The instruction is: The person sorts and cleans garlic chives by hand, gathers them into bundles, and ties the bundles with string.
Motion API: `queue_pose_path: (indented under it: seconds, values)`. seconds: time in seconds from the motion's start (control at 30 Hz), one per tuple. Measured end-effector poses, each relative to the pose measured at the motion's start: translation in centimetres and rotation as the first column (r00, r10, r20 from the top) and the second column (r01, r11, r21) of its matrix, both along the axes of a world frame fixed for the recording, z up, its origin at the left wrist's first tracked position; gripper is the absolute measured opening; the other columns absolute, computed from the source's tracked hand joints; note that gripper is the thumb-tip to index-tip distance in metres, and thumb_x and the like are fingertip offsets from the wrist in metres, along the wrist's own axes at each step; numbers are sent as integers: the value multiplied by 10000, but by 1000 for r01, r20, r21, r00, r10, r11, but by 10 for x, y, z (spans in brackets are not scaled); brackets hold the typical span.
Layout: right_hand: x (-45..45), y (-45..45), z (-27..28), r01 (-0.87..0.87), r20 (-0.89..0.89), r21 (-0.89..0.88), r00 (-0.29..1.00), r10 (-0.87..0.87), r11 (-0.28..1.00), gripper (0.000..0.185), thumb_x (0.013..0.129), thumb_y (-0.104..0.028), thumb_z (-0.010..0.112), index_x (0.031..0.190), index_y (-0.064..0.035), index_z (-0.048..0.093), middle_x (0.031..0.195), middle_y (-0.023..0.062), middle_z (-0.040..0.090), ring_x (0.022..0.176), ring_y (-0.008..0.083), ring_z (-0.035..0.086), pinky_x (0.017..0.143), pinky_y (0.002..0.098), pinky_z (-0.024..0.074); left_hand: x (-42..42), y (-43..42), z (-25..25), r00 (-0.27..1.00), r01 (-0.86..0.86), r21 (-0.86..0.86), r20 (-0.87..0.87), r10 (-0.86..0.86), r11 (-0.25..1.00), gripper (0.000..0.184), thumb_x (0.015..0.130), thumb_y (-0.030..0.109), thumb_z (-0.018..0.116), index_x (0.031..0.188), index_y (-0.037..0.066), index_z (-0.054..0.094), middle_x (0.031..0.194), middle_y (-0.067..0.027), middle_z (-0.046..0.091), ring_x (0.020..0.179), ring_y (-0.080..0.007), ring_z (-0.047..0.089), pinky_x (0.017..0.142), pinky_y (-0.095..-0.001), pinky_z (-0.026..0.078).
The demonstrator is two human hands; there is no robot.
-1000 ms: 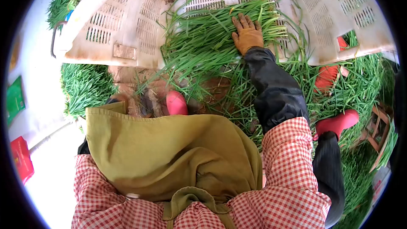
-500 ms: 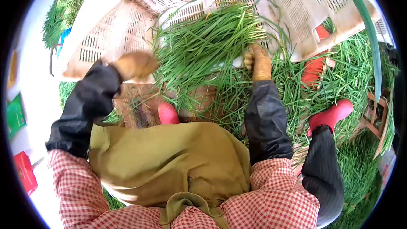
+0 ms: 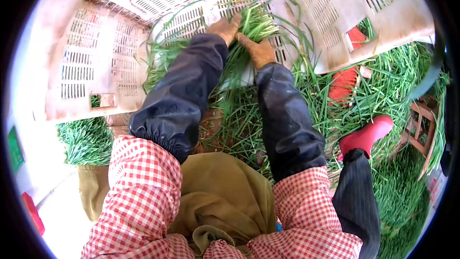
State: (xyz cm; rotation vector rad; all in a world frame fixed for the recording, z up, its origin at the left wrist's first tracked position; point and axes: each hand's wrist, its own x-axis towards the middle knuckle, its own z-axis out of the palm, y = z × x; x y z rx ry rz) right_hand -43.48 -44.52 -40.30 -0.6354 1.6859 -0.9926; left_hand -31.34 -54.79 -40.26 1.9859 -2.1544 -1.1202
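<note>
A bundle of long green stalks point(image 3: 258, 23) with pale ends lies inside the white slotted crate point(image 3: 129, 72), which rests on its side. My left hand point(image 3: 225, 29) is wrapped round the bundle's left side. From the right, my right hand point(image 3: 259, 51) closes on the same bundle, its thumb near the left hand. The green leaves trail down between my forearms, partly hidden by the dark sleeves. Loose blades lie on the crate's slotted surface at both sides of the bundle.
Loose green stalks point(image 3: 306, 110) cover the ground below and right of the crate. A red mesh item point(image 3: 343, 85) lies by its edge. A pink boot point(image 3: 366, 136), a brown slatted crate point(image 3: 421, 127) and a heap of greens point(image 3: 86, 141) are also around.
My left hand has moved up and right into the crate, and my right hand has moved up and left. Both have taken hold of the stalks, now gathered into a narrower bundle.
</note>
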Motion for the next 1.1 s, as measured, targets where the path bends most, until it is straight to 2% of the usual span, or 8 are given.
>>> queue_pose_path:
  seconds: [0.17,0.4,0.5,0.63,0.7,0.87,1.03,1.1]
  values:
    - [18,20,19,520,799,6,510,-317,854,530,781,-249,689,1223,-9,522,1130,131,590,1046,253,560,880,381,475,6,42,39,769,-62,575,-494,406,816,849,801,747,449,1262,38,528,1269,-197,535,1155,-278,530,974,-335,425]
    - [-24,129,105,575,831,-121,504,-234,809,574,895,-380,440,1329,-5,427,1298,172,507,1184,324,498,1038,442,376,-28,180,156,863,224,-140,-432,-263,965,1177,558,652,773,1430,56,254,1343,-213,438,1285,-365,385,1082,-432,300]
    - [-37,165,161,581,851,-213,505,-143,785,564,903,-382,466,1333,-18,429,1323,151,495,1192,316,491,1045,451,362,-37,209,195,776,295,-114,-551,-308,949,1437,469,689,786,1450,-38,29,1451,-330,172,1375,-472,125,1111,-534,136]
    - [2,182,291,489,632,-536,773,-56,688,610,897,-435,552,1341,-42,409,1297,110,503,1170,264,495,1030,405,369,-20,219,252,611,195,-208,-739,-285,958,1389,462,589,856,1430,-61,103,1436,-283,226,1367,-343,186,1118,-397,209]
    - [19,195,338,327,557,-623,823,109,711,595,904,-414,560,1344,-44,406,1274,108,510,1164,243,489,1019,374,371,4,223,293,604,251,132,-796,-48,959,1159,563,508,854,1395,-36,258,1350,-211,405,1292,-296,343,1103,-374,250]
    - [108,222,411,-186,-110,-838,978,176,513,563,898,-352,589,1296,18,443,1235,123,521,1133,219,488,1001,347,364,92,275,312,-298,-150,376,-899,321,914,604,819,334,701,1299,58,461,1195,-102,578,1069,-270,564,957,-384,448]
    - [159,278,457,-582,-273,-633,785,556,510,505,784,-356,678,1176,-50,594,1307,210,471,1175,395,470,1000,453,368,151,298,352,-570,-193,358,-799,192,914,595,822,336,696,1296,59,466,1190,-104,581,1053,-267,571,941,-384,458]
    - [163,300,461,-781,-856,-499,511,-75,374,530,712,-404,715,1141,-106,627,1305,212,476,1173,404,472,947,550,383,173,304,360,-595,-216,342,-788,154,915,591,823,337,694,1294,60,468,1187,-105,583,1047,-266,574,935,-384,462]
